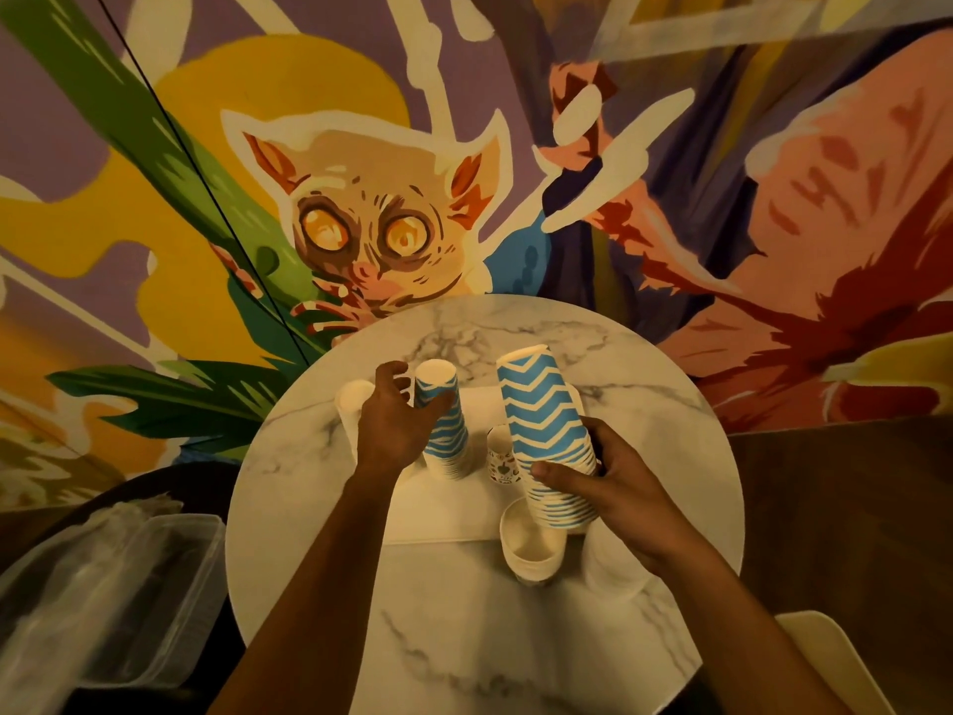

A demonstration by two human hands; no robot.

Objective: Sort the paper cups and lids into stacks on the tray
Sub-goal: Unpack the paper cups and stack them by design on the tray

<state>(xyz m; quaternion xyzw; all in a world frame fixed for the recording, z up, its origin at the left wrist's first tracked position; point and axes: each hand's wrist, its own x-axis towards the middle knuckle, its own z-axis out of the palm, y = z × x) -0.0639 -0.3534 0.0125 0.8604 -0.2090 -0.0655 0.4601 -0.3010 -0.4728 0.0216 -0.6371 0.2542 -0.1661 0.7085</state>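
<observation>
Two upside-down stacks of blue-and-white zigzag paper cups stand over a white tray [479,405] on the round marble table. My right hand [613,487] grips the taller stack [546,430] low down, tilting it. My left hand [399,420] curls its fingers round the shorter stack [446,430], thumb on the front. Between the stacks a small patterned white cup [499,456] stands. A stack of white lids or cups [353,399] sits left of my left hand. Near the front, a stack of plain white cups [531,544] stands mouth up.
The marble table [490,637] butts against a painted mural wall. Clear plastic containers [103,585] lie on a dark surface at the lower left. A pale round stack [613,565] sits under my right wrist. A white chair corner [825,657] shows lower right.
</observation>
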